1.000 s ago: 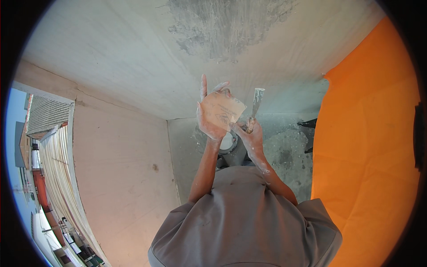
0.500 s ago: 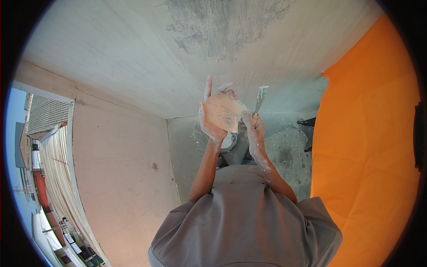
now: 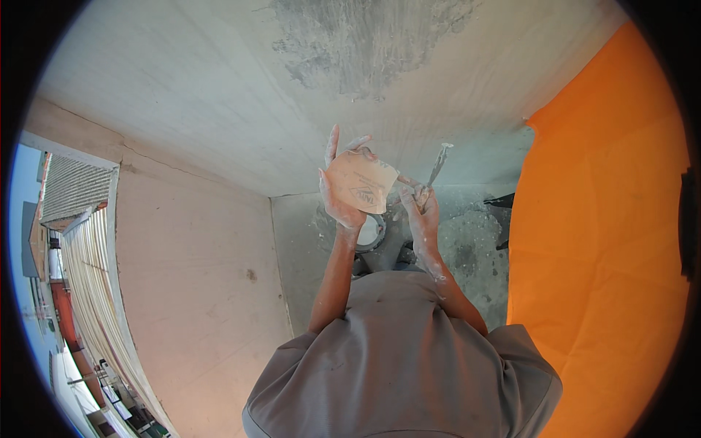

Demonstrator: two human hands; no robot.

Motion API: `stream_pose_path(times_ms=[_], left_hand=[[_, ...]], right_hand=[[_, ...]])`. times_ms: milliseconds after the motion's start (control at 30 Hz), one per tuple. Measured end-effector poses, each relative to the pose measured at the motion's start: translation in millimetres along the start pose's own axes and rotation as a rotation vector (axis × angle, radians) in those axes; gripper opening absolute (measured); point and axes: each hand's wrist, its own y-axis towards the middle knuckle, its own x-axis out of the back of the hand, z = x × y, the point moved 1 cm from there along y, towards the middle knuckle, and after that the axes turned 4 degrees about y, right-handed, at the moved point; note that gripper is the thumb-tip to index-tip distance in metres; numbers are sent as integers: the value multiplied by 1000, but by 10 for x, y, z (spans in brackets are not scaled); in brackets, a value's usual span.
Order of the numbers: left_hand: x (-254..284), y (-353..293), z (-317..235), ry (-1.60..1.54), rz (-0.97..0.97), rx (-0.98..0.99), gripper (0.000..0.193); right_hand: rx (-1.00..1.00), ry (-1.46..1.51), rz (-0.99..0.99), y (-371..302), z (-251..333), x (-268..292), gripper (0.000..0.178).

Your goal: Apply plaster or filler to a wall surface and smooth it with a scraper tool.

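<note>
My left hand [image 3: 342, 204] grips a beige, stiff-looking sheet [image 3: 358, 179] with dark print and a curved outline. Its thumb side lies along the left edge, and some fingers stick up beyond the top. Beside it on the right, my right hand [image 3: 423, 219] is closed around a putty knife [image 3: 438, 166], whose narrow blade points up and carries whitish paste near the tip. White residue coats both hands and the right forearm. Below the sheet stands a bucket [image 3: 371, 232], partly hidden by my left hand, with something white inside.
Ahead rises a pale wall [image 3: 219, 87] with a rough dark-grey patch [image 3: 372, 44]. A second wall [image 3: 197, 270] stands on the left, beside an opening onto rooftops. An orange sheet [image 3: 599, 241] hangs at the right. White spatter marks the grey floor [image 3: 471, 241].
My left hand and the sheet have shifted slightly left, away from the right hand. The putty knife has turned, its blade now more edge-on and leaning further right.
</note>
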Motion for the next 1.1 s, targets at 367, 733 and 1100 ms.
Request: stream_pose_path(times_ms=[367, 733, 1100], left_hand=[[398, -52, 79, -93, -336, 34, 60], [568, -65, 92, -98, -357, 54, 51], [735, -40, 32, 53, -396, 69, 43]], right_hand=[[-361, 660, 341, 50, -51, 307, 27], [-382, 592, 361, 113, -69, 395, 31], [-274, -25, 169, 390, -116, 609, 17]])
